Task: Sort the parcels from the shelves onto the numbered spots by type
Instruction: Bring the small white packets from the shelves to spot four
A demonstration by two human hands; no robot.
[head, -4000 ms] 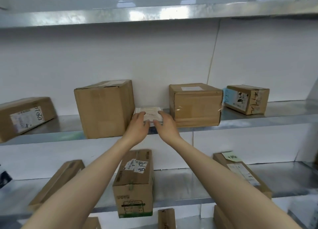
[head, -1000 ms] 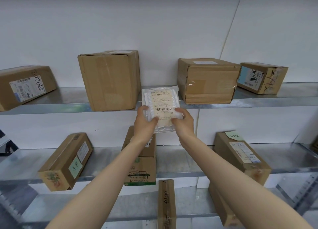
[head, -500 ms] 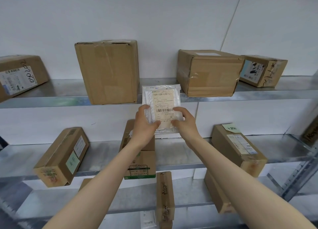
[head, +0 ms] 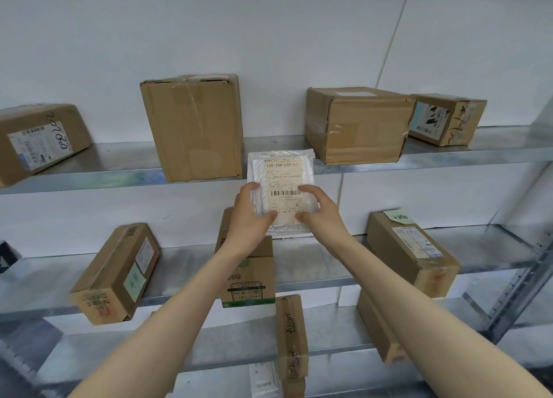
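A flat white padded envelope (head: 281,173) with a printed shipping label and barcode is held upright in front of the upper shelf (head: 89,170). My left hand (head: 250,215) grips its lower left edge, thumb on the front. My right hand (head: 318,210) grips its lower right edge the same way. The envelope's bottom part is hidden behind my thumbs and palms. It hangs in the air between a tall brown box (head: 193,126) and a wide brown box (head: 357,125), touching neither.
More cardboard boxes stand on the metal shelves: one at far left (head: 39,141), one at upper right (head: 447,119), several on the middle shelf (head: 116,273) and lower shelf (head: 291,340). A white wall lies behind. A shelf upright (head: 520,284) runs at the right.
The envelope was lifted off the upper shelf and turned upright to face me. Over the last second it has stayed in both hands, sinking slightly in the view.
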